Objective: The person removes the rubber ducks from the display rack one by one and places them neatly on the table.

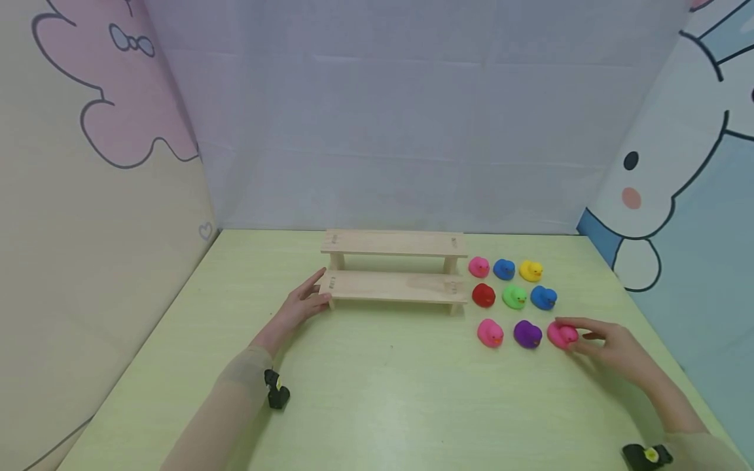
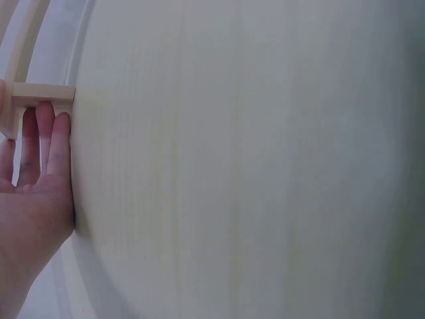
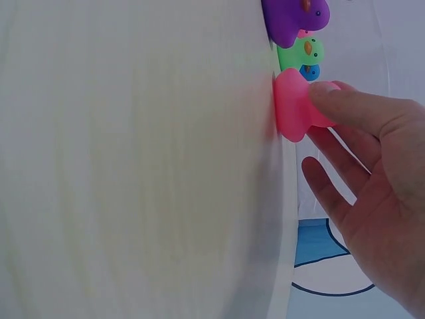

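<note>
At the right end of the front row, my right hand point(image 1: 612, 347) pinches a pink rubber duck point(image 1: 561, 335) between thumb and fingers. In the right wrist view the thumb lies over the pink duck point(image 3: 292, 106), whose base is at the tabletop. My left hand point(image 1: 300, 306) touches the left end of a two-step wooden shelf point(image 1: 394, 286). The left wrist view shows its fingers point(image 2: 60, 143) stretched out straight against the shelf's leg point(image 2: 43, 92). Beside the held duck sits a purple duck point(image 1: 527, 334), and left of that another pink duck point(image 1: 490, 333).
Behind the front row stand a red duck point(image 1: 484, 295), a green duck point(image 1: 515, 296) and a blue duck point(image 1: 544, 297). The back row has a pink duck point(image 1: 479, 266), a blue duck point(image 1: 504, 269) and a yellow duck point(image 1: 531, 271). A pale curtain point(image 1: 383, 131) hangs behind the table point(image 1: 383, 399).
</note>
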A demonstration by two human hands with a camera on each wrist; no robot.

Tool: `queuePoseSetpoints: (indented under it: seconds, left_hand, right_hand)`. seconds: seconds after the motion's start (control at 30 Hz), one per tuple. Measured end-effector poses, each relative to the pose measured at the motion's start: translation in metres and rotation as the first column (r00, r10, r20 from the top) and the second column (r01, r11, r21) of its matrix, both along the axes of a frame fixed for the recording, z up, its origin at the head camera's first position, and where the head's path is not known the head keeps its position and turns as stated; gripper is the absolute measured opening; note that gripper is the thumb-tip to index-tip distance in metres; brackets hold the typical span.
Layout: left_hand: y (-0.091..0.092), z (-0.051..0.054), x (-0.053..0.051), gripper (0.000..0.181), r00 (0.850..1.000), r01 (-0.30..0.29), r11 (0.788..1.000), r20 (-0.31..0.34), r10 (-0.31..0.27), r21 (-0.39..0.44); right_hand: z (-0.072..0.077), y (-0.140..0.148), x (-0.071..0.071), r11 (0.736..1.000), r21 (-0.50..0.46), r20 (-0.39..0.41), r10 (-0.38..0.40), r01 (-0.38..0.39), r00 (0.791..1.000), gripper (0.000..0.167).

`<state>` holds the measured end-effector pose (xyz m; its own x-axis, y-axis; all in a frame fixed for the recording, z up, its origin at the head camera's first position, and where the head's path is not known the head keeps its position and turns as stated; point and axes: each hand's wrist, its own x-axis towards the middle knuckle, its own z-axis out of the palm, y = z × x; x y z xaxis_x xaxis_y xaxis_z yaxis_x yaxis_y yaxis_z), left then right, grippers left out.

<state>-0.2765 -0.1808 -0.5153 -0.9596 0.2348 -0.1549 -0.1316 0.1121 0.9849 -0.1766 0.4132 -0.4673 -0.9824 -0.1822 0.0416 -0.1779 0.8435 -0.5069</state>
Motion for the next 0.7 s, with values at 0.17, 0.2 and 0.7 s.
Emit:
queuePoseSetpoints:
  seconds: [0.17, 0.2, 0.7]
  left_hand:
    - [0.0004, -0.0001, -0.0007, 0.075, 1.000, -0.002, 1.000, 0.005, 0.002, 0.001]
    - [0.0003, -0.0004, -0.0009, 0.076, 1.000, 0.002, 1.000, 0.004, -0.002, 0.000]
    - [-0.0031, -0.0042, -0.0034, 0.074, 0.999, 0.017, 1.000, 0.050, -0.018, 0.018]
  right_hand:
    - [-0.0009, 0.0001, 0.0010, 1.000, 0.007, -0.027, 0.004, -0.004, 1.000, 0.046]
    - [-0.0014, 0.0000, 0.0013, 1.000, 0.006, -0.035, 0.006, -0.005, 0.999, 0.045]
    - [-0.0010, -0.0001, 0.0054, 1.000, 0.004, -0.012, -0.008, 0.008, 1.000, 0.073]
